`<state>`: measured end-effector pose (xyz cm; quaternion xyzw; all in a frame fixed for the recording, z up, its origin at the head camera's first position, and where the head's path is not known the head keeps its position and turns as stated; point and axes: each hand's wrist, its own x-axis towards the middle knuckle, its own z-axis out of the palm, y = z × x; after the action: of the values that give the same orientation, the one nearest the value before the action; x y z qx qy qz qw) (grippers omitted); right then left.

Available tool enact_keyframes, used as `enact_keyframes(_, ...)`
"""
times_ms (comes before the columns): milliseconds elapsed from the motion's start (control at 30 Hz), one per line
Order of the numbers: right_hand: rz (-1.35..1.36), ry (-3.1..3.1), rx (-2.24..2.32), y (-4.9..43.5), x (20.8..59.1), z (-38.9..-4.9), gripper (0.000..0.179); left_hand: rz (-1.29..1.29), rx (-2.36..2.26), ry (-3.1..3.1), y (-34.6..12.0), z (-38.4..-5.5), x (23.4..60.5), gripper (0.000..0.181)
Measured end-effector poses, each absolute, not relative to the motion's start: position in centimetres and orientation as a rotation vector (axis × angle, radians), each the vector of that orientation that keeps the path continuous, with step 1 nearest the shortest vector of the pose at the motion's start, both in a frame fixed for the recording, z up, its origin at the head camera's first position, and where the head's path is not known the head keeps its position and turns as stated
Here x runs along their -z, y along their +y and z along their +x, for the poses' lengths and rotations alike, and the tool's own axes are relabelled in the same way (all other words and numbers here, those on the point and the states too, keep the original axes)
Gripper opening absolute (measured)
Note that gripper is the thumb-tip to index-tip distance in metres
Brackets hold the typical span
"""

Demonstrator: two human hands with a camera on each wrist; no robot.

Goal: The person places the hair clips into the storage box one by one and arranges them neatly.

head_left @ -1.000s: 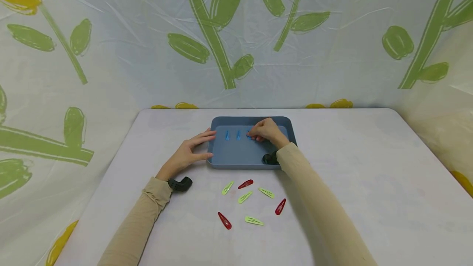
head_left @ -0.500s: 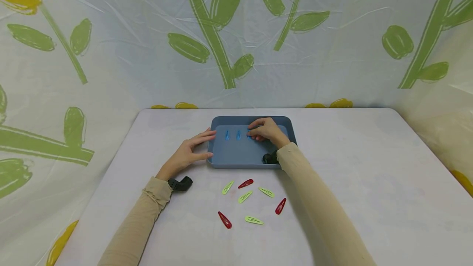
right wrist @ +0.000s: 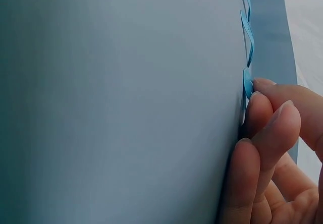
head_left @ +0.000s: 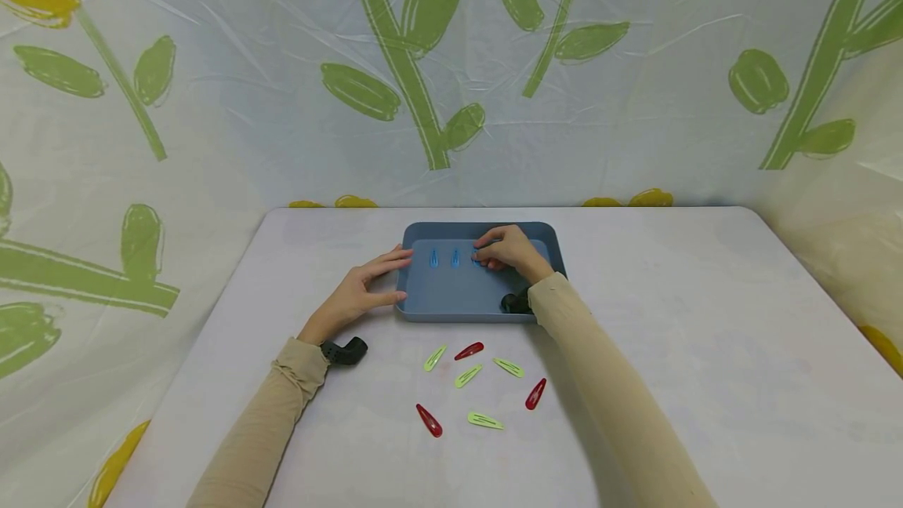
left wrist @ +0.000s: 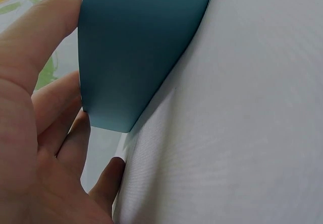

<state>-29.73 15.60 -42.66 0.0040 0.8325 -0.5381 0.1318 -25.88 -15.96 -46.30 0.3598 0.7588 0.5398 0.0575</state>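
A blue-grey tray [head_left: 451, 292] lies on the table, with blue snap hair clips standing in a row near its back wall. Two of them, a left clip [head_left: 433, 258] and a middle clip [head_left: 455, 258], are in full sight. My right hand [head_left: 513, 251] reaches into the tray and pinches the third blue hair clip [right wrist: 248, 84], partly hidden by the fingertips. At the tray's left side, my left hand [head_left: 360, 292] rests with spread, fairly straight fingers against the rim. In the left wrist view, fingers [left wrist: 60, 100] touch the tray's outer wall [left wrist: 136, 47].
Before the tray, several hair clips lie scattered on the white table [head_left: 670, 351]: lime ones such as a lime clip [head_left: 485, 421], and red ones such as a red clip [head_left: 429, 420]. A patterned floral sheet [head_left: 282, 100] hangs behind the table.
My right index finger has lifted slightly from where it was a second ago, while the hand stays at the third blue clip. The left hand and tray look unchanged.
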Motion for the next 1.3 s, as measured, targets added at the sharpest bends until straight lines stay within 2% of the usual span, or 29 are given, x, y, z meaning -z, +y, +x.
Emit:
enact_keyframes(200,0.018,2.413,1.559,15.6,42.6,-29.8,0.029,1.098,-1.636,2.287,-15.5,-24.6,44.1,0.059)
enact_keyframes(567,-0.004,2.429,1.554,15.7,42.8,-29.8,0.029,1.048,-1.618,2.292,-15.5,-24.4,43.8,0.060)
enact_keyframes(967,-0.011,2.432,1.556,15.6,42.9,-29.8,0.025,1.133,-1.652,2.280,-15.4,-24.5,43.9,0.059)
enact_keyframes(1300,-0.054,2.478,1.502,15.5,42.6,-29.7,0.030,1.084,-1.639,2.278,-15.4,-24.5,43.9,0.060)
